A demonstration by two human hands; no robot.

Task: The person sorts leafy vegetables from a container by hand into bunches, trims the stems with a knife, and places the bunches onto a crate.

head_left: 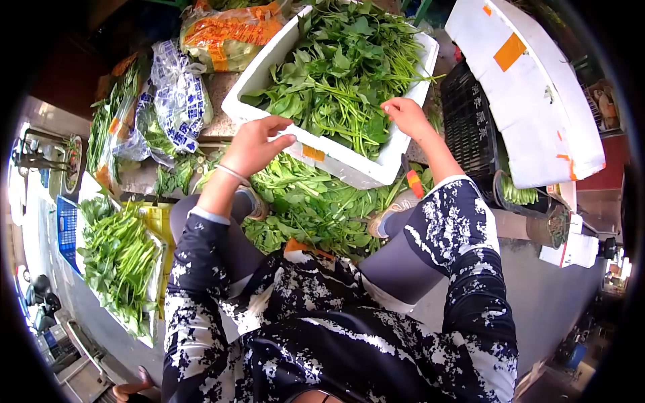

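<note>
A white foam box (pixel 238 101) stands in front of me, heaped with leafy green vegetables (pixel 349 60), their thin stems pointing to the right. My left hand (pixel 255 148) hovers by the box's near left edge, thumb and fingers apart with nothing between them. Over the right part of the box is my right hand (pixel 406 119), its fingers curled into a pinch beside the stems. Whether a stem is between those fingertips I cannot make out. More loose greens (pixel 302 201) lie on the ground between my feet, below the box.
Plastic bags of vegetables (pixel 178 94) and an orange-printed bag (pixel 232 33) lie at the back left. Bundled greens (pixel 121 255) fill a container at my left, near a blue crate (pixel 67 232). To the right are a black crate (pixel 463 121) and a tilted white foam panel (pixel 531 87).
</note>
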